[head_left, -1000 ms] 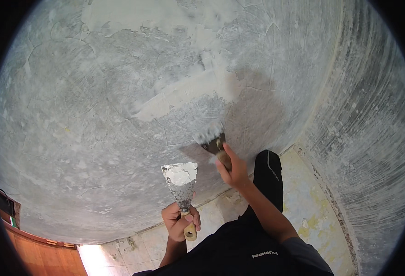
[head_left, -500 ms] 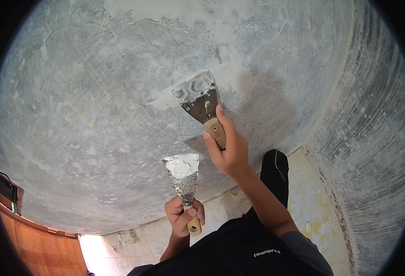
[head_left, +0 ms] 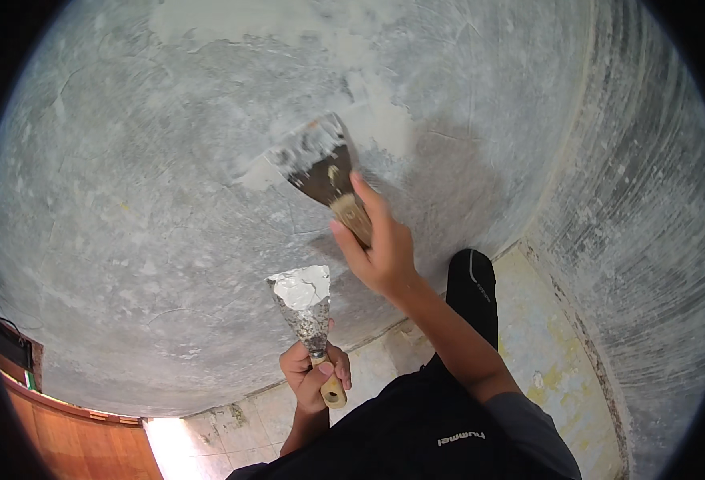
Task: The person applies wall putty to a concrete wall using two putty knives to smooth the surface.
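Observation:
My right hand (head_left: 384, 248) is closed round the wooden handle of a wide putty knife (head_left: 324, 172). Its dark blade, smeared with grey-white filler, lies against or very close to the grey wall (head_left: 144, 208), beside a pale patch of filler (head_left: 380, 120). Lower down, my left hand (head_left: 312, 376) grips the wooden handle of a narrower putty knife (head_left: 311, 320), blade pointing up. A thick lump of white putty (head_left: 300, 286) sits on the end of that speckled blade. Between the two knives there is a gap.
A rough, streaked side wall (head_left: 640, 208) meets the grey wall at a corner on the right. Below runs a stained tiled floor (head_left: 560, 352), and my dark-clad leg (head_left: 472, 296) reaches toward the wall. Orange-brown wooden furniture (head_left: 80, 432) stands at lower left.
The wide putty knife in my right hand has shifted left and slightly up in the picture. My left hand and its knife sit a little further left, with the view itself shifting slightly.

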The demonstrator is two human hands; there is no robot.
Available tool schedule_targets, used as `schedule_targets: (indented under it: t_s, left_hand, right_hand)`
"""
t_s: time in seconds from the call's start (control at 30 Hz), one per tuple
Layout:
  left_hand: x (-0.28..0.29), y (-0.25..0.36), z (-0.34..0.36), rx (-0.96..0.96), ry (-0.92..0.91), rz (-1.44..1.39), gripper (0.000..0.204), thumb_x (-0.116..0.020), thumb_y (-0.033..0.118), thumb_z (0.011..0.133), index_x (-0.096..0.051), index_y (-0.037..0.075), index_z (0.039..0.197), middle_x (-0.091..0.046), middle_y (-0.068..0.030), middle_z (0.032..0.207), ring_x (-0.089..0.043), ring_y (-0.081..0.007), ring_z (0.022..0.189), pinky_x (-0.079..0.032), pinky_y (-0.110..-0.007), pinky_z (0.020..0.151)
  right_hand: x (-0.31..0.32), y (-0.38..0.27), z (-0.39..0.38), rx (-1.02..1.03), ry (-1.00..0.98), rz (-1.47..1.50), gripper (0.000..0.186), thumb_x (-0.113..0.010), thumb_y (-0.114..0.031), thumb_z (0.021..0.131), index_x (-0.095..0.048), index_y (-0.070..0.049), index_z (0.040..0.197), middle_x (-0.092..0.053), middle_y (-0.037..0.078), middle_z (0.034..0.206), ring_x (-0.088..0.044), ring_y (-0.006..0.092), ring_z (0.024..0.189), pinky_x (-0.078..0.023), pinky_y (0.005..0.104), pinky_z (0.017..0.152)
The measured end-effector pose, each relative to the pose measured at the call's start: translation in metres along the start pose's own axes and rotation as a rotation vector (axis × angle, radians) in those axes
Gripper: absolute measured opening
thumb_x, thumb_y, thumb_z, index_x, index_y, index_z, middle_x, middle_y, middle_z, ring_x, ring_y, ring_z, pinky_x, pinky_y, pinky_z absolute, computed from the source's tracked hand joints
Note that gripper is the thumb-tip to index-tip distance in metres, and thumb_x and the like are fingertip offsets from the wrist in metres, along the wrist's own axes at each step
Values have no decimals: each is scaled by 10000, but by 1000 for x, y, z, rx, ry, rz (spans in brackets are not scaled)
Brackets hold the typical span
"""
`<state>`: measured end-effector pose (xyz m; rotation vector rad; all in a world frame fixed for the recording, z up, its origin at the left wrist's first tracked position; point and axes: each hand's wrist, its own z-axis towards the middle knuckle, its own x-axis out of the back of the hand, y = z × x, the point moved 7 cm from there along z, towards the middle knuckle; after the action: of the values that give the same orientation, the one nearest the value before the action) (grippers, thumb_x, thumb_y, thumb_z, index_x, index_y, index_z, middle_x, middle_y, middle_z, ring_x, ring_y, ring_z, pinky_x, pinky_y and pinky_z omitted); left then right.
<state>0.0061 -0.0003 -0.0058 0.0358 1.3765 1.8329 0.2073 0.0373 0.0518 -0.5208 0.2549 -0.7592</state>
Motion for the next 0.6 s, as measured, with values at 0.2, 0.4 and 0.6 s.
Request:
schedule_targets:
  t_s: [0.2,0.4,0.6]
  left_hand:
    - [-2,-5,-1,21,1,6,546,-642,94,879,-490,-135,1351,-544,-101,594,-518,-180,389,-404,-278,382]
    - [7,-13,2,60,11,28,541,-634,95,884,-489,-137,1351,-553,-104,610,-519,-185,392,-414,-288,396]
    - [6,-17,5,74,23,70,563,-650,117,882,-485,-145,1352,-547,-108,592,-510,-190,384,-410,-288,398]
  right_hand:
    - [12,78,-95,-114,-164,-160,597,-724,-133,897,-440,25,1398,-697,192,960,-702,292,715,-533,349,624]
    - [62,88,-149,-302,-124,-104,585,-690,-177,925,-410,70,1376,-676,171,829,-670,307,654,-516,372,595]
    - [82,75,-127,-275,-22,3,594,-706,-155,915,-411,68,1380,-670,148,848,-652,225,678,-509,318,620]
